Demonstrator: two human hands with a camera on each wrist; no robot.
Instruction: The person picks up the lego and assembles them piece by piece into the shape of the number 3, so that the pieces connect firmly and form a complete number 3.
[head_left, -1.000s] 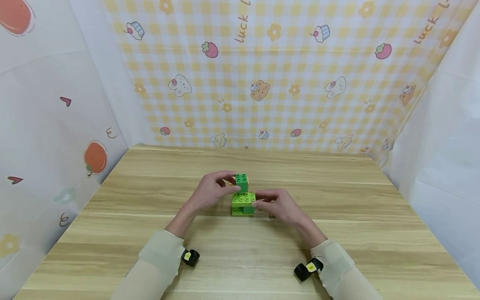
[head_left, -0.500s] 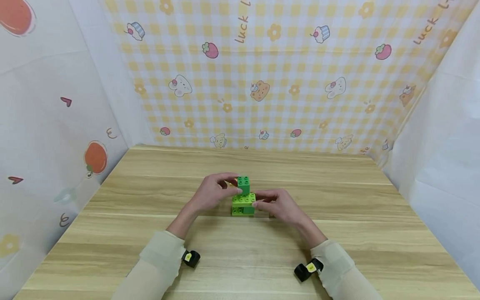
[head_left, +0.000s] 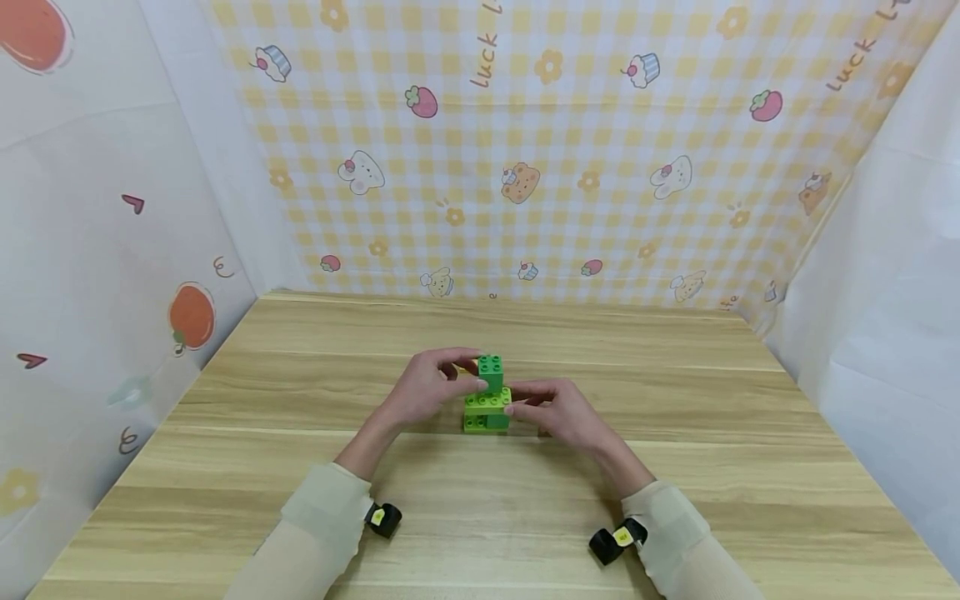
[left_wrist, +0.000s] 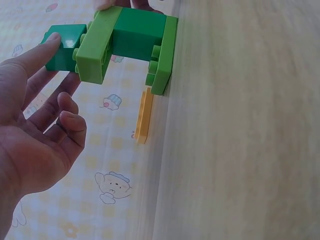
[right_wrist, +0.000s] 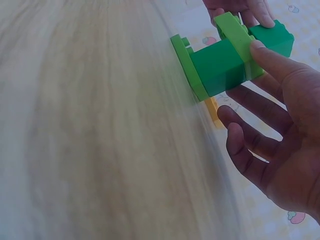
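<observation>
A stack of toy building bricks stands on the wooden table. Its base is a long lime brick [left_wrist: 163, 65], with a dark green block [right_wrist: 220, 64] on its right half. Across that lies an upper lime brick [head_left: 480, 404]. My left hand [head_left: 429, 385] pinches a second dark green brick [head_left: 491, 379], four studs on top, between thumb and fingers. This brick sits right at the studs of the upper lime brick, towards its right end. My right hand [head_left: 558, 410] grips the right end of the upper lime brick, thumb in front and fingers behind.
A flat yellow-orange brick [left_wrist: 144, 116] lies on the table [head_left: 480, 517] behind the stack, mostly hidden in the head view. A checked cloth [head_left: 480, 233] hangs along the back edge, with white cloth [head_left: 112, 275] at the sides.
The dark green brick in my left hand has shifted right and slightly down over the upper lime brick. My right hand and the lower stack have stayed in place.
</observation>
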